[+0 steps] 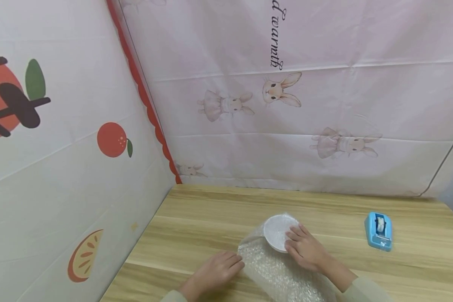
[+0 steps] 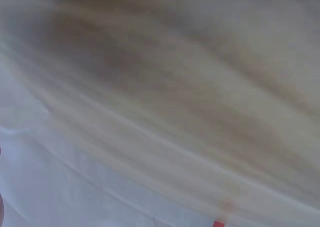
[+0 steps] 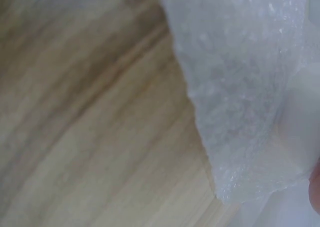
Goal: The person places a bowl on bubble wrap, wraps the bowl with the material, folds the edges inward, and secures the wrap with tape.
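A white round bowl (image 1: 276,233) sits on a sheet of bubble wrap (image 1: 287,277), part of which stands up behind its far rim. My right hand (image 1: 308,251) lies over the bowl's right side, with fingers extended across it. At the left edge of the wrap, my left hand (image 1: 219,268) pinches the sheet near its fold; the thumb is hidden. The right wrist view gives a close look at the bubble wrap (image 3: 235,97), and a fingertip (image 3: 315,189) shows at its right border. Only blurred tabletop and wall cloth fill most of the left wrist view.
A blue tape dispenser (image 1: 379,231) with a roll of tape stands to the right on the wood-grain table (image 1: 196,209). Fruit-printed cloth (image 1: 79,176) borders the left side, and a rabbit-printed cloth (image 1: 226,155) hangs along the back edge.
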Demonstrator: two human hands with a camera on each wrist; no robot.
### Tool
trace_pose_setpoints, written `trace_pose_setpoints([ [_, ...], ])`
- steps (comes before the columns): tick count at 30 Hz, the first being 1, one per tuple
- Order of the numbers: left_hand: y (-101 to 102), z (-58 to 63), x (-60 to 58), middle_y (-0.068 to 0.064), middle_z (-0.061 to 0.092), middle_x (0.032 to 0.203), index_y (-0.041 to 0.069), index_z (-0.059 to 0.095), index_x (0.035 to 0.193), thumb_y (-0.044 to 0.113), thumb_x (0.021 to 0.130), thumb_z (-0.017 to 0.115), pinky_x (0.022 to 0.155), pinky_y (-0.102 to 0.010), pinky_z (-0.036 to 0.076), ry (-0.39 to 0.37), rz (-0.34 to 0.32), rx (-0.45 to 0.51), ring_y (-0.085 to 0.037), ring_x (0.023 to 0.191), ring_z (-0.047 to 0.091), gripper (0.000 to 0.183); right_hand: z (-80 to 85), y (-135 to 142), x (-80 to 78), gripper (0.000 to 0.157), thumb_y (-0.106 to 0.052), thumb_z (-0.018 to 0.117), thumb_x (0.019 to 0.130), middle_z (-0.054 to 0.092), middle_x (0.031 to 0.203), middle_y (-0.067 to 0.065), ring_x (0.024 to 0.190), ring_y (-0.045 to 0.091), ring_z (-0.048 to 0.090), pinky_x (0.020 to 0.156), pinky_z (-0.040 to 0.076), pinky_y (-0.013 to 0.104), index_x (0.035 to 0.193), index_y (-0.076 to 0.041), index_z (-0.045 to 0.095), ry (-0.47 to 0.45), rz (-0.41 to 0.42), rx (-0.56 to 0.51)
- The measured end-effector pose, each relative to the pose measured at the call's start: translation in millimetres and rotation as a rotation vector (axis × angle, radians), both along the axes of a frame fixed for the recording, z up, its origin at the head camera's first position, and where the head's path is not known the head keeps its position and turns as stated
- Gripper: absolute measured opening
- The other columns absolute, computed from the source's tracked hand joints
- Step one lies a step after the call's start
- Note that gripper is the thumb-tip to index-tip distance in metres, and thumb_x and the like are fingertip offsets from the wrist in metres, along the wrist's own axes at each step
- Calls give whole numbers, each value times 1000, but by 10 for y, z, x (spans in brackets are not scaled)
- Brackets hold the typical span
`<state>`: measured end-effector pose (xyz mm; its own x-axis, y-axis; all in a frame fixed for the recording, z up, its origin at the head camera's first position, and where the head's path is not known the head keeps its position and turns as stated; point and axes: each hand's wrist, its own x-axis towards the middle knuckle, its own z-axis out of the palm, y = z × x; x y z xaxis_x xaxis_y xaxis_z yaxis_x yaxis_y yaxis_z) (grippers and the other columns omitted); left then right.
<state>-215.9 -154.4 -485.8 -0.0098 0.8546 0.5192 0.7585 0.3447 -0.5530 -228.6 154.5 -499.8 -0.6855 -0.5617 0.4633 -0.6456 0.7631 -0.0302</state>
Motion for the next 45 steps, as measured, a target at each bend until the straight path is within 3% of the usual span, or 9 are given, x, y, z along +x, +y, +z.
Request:
trace_pose_setpoints([
  [4, 86, 74, -51, 3, 67, 89, 12, 65, 92, 7, 96, 33, 75, -21, 51, 34, -21, 41, -10, 82, 63, 33, 3, 0, 7, 20, -19, 52, 89, 68, 109, 13, 112, 35, 57, 105, 29, 43, 88, -10, 69, -10, -6, 1],
  [10, 199, 168, -107, 4, 67, 88, 12, 66, 91, 9, 96, 34, 74, -21, 51, 47, -18, 56, -9, 81, 63, 32, 7, 5, 18, 20, -19, 51, 90, 67, 110, 14, 113, 36, 56, 111, 22, 37, 89, -9, 69, -21, -4, -8],
  [18, 337, 282, -188, 5, 68, 86, 13, 67, 90, 10, 93, 40, 71, -18, 50, 50, -3, 84, -7, 79, 63, 27, -4, 8, 0, 20, -19, 52, 89, 67, 109, 14, 112, 36, 57, 98, 34, 51, 87, -9, 69, -20, 5, 4],
  [24, 414, 296, -276, 4, 68, 86, 12, 66, 90, 8, 97, 32, 73, -19, 51, 70, 11, 99, -8, 79, 63, 35, -15, 6, -5, 19, -20, 53, 89, 68, 107, 13, 110, 35, 58, 97, 34, 51, 85, -10, 69, 16, 18, 2],
  [29, 481, 372, -307, 5, 68, 88, 13, 66, 92, 11, 88, 48, 73, -18, 50, 66, 27, 106, -7, 81, 62, 19, -20, 5, -10, 17, -20, 54, 87, 68, 106, 12, 109, 35, 59, 97, 34, 49, 84, -11, 69, 47, 23, -9],
  [32, 531, 420, -314, 7, 68, 89, 14, 66, 94, 13, 82, 54, 73, -17, 49, 54, 51, 101, -6, 81, 62, 17, -24, 7, -8, 17, -20, 54, 88, 68, 106, 13, 109, 35, 59, 106, 28, 43, 83, -11, 68, 48, 21, -17],
  [36, 620, 490, -320, 8, 67, 92, 15, 66, 96, 11, 81, 56, 74, -16, 49, 32, 81, 91, -5, 83, 62, 19, -24, 5, -10, 16, -20, 54, 88, 68, 106, 13, 110, 35, 58, 107, 28, 43, 83, -11, 67, 39, 18, -20],
  [41, 769, 572, -330, 8, 67, 93, 15, 65, 98, 9, 81, 61, 77, -15, 50, -26, 91, 84, -4, 85, 63, 19, -21, 7, -21, 13, -18, 56, 86, 68, 105, 12, 109, 35, 59, 97, 35, 50, 80, -13, 67, 50, 14, -18],
  [45, 894, 583, -340, 8, 67, 92, 15, 66, 96, 8, 80, 62, 75, -14, 51, -24, 98, 84, -3, 83, 64, 18, -14, 8, -13, 14, -17, 55, 87, 68, 106, 13, 110, 36, 58, 100, 33, 47, 78, -15, 65, 29, 15, -16],
])
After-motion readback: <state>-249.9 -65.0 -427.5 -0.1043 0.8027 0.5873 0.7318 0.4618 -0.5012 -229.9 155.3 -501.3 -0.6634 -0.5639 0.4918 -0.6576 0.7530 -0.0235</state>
